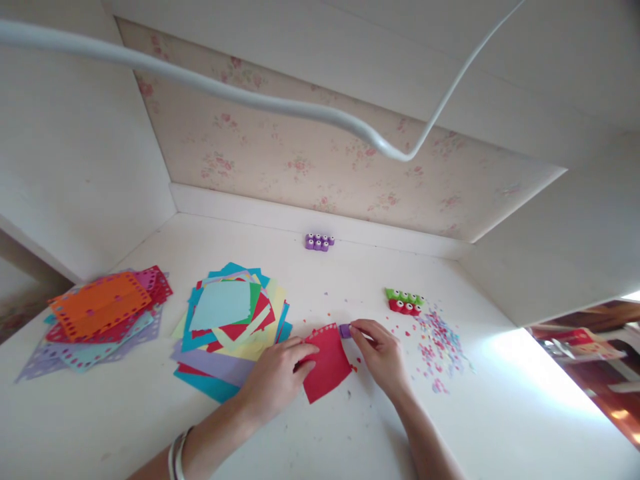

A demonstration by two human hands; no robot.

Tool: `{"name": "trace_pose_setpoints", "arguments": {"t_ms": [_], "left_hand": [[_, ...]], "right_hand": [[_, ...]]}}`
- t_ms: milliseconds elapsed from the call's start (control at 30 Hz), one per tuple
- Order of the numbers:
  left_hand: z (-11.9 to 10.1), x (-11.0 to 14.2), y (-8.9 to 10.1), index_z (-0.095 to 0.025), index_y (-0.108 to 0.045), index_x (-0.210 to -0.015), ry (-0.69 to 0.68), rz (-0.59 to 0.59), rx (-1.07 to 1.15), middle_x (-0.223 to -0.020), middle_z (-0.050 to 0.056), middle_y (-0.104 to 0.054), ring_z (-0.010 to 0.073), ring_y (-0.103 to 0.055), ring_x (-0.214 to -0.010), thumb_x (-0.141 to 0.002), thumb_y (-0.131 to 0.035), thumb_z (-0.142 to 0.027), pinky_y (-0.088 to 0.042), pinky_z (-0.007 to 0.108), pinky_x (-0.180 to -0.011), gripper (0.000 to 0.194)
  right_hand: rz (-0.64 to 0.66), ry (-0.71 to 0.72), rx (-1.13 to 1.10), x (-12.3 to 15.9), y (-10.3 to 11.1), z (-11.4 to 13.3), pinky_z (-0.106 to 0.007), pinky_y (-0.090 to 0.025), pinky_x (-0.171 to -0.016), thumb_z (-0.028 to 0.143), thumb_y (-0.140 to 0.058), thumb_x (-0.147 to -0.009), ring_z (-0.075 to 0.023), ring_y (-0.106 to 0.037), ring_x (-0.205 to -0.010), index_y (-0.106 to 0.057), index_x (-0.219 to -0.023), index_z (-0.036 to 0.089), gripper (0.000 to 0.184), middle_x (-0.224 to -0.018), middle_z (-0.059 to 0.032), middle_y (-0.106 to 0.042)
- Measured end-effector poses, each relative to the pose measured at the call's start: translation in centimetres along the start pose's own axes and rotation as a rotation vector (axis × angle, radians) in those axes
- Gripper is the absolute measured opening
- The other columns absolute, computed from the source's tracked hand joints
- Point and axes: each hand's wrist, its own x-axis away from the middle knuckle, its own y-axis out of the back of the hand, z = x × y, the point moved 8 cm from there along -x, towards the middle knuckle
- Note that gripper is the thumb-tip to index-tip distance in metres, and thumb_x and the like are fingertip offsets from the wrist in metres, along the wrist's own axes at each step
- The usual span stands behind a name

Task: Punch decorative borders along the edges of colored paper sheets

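Note:
A red paper square point(329, 363) lies on the white desk point(320, 427), with small holes punched along its top edge. My left hand point(277, 375) presses down on its left side, fingers curled over the edge. My right hand point(381, 353) is closed on a small purple punch point(345, 330) set at the paper's top right corner.
A loose stack of coloured papers point(230, 327) lies left of my left hand. Farther left is a pile of punched sheets point(100, 313). Purple punches point(319, 241) stand by the back wall; green and red punches point(404, 301) and paper confetti point(440, 347) lie to the right.

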Motion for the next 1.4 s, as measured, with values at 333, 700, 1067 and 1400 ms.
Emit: {"name": "trace_pose_setpoints", "arguments": {"t_ms": [333,700,1067,1400], "left_hand": [[0.7,-0.1,-0.2,-0.026,-0.07,-0.104,0.008,-0.01,-0.006,-0.104,0.001,-0.073,0.0184,-0.068,-0.095,-0.087,-0.058,-0.019,-0.051,0.03,-0.088,0.023],[2.1,-0.4,-0.4,-0.025,-0.072,-0.103,0.11,0.013,0.064,-0.099,0.001,-0.076,0.0183,-0.07,-0.081,-0.083,-0.064,-0.028,-0.053,0.029,-0.085,0.022],[2.0,-0.4,-0.2,-0.026,-0.073,-0.101,0.124,0.021,0.072,-0.098,0.0,-0.076,0.0175,-0.07,-0.078,-0.082,-0.063,-0.028,-0.053,0.027,-0.08,0.021],[1.7,-0.5,-0.2,-0.025,-0.073,-0.101,0.133,0.033,0.045,-0.096,0.0,-0.076,0.0171,-0.069,-0.076,-0.082,-0.063,-0.028,-0.052,0.026,-0.077,0.022]], "right_hand": [[0.068,-0.017,-0.04,0.2,-0.3,-0.4,-0.031,-0.061,-0.07,0.038,-0.058,-0.087,-0.0208,-0.067,-0.083,-0.072,-0.087,0.02,0.023,-0.092,-0.0088,-0.069],[0.025,0.072,-0.032,0.4,0.0,1.1,-0.032,-0.061,-0.07,0.035,-0.057,-0.09,-0.0208,-0.067,-0.087,-0.072,-0.09,0.021,0.02,-0.096,-0.0094,-0.069],[0.05,0.118,-0.016,0.6,-0.3,1.0,-0.032,-0.059,-0.075,0.028,-0.056,-0.092,-0.0204,-0.064,-0.092,-0.069,-0.094,0.022,0.015,-0.102,-0.009,-0.067],[0.067,0.186,0.064,0.8,-0.4,1.8,-0.033,-0.056,-0.08,0.024,-0.053,-0.092,-0.021,-0.064,-0.094,-0.069,-0.093,0.022,0.016,-0.101,-0.009,-0.067]]}}
